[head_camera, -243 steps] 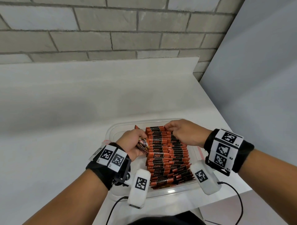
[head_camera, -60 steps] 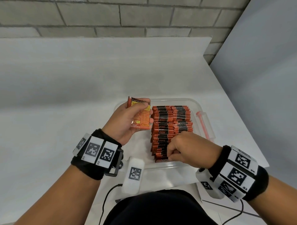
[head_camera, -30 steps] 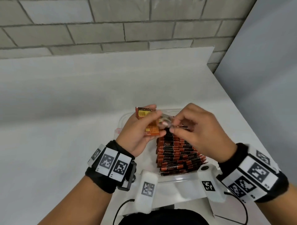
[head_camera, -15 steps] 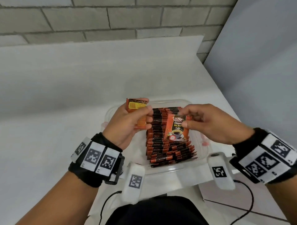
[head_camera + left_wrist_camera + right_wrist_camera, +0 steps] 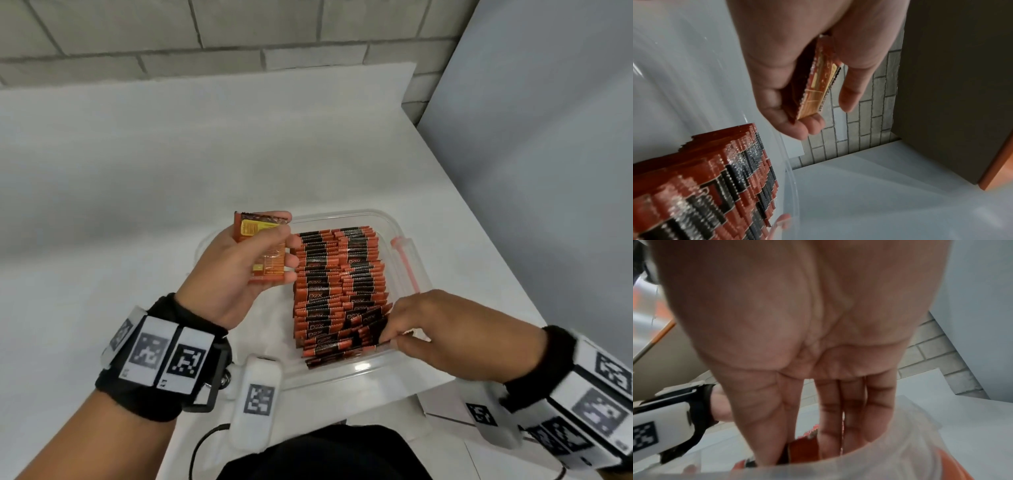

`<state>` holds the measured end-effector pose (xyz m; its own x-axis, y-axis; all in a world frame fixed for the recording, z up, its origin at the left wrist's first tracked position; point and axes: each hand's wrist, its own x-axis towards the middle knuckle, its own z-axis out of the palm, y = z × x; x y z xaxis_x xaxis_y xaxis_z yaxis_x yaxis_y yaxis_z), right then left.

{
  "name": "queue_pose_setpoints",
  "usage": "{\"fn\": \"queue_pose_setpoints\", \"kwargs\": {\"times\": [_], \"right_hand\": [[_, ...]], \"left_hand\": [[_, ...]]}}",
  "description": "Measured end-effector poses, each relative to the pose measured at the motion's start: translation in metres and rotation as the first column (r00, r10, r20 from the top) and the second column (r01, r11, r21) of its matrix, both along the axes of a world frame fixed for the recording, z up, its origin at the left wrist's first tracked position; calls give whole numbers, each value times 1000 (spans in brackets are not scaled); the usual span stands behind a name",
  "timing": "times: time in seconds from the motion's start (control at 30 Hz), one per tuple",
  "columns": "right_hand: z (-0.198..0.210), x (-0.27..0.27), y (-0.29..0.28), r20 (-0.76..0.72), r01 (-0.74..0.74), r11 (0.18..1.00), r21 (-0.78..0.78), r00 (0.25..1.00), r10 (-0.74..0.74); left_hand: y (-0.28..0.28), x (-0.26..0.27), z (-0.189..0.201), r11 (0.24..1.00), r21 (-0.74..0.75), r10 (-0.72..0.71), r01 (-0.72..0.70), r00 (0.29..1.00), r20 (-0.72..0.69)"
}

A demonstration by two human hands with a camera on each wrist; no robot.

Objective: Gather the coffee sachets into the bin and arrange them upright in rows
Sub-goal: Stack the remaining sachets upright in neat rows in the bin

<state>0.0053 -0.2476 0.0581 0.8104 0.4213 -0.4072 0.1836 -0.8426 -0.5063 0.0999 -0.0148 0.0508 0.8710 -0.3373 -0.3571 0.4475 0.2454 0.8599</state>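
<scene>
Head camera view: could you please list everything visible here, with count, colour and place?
bin: one, clear plastic, on the table's near edge.
rows of sachets: two rows, orange and black, standing on edge inside the bin.
held sachets: a small stack, orange and yellow, above the bin's left side.
latch: one, pink, on the bin's right wall.
table: one, white.
wall: grey brick, behind the table.
left hand: grips the held sachets.
right hand: pinches a sachet at the right row's near end.

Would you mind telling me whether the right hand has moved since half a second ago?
Yes: the right hand dropped from above the sachet rows to the bin's near right corner.
</scene>
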Motion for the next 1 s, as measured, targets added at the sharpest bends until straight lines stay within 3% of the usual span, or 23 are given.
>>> {"fn": "queue_pose_setpoints", "kwargs": {"times": [0.1,0.43,0.83,1.0], "right_hand": [[-1,2,6,41,-28,997,-73,999,31],[0,16,14,-17,-63,968,-242,998,60],[-15,20,13,49,-106,954,-280,991,124],[-16,22,12,33,-99,954,-282,993,113]], "left_hand": [[-5,-2,-1,1000,7,-6,6,1000,-27],[-9,-5,-3,999,44,-11,14,999,-47],[-7,-5,-8,1000,16,-6,7,998,-61],[-6,-5,-6,994,-89,51,-64,988,-148]]}}
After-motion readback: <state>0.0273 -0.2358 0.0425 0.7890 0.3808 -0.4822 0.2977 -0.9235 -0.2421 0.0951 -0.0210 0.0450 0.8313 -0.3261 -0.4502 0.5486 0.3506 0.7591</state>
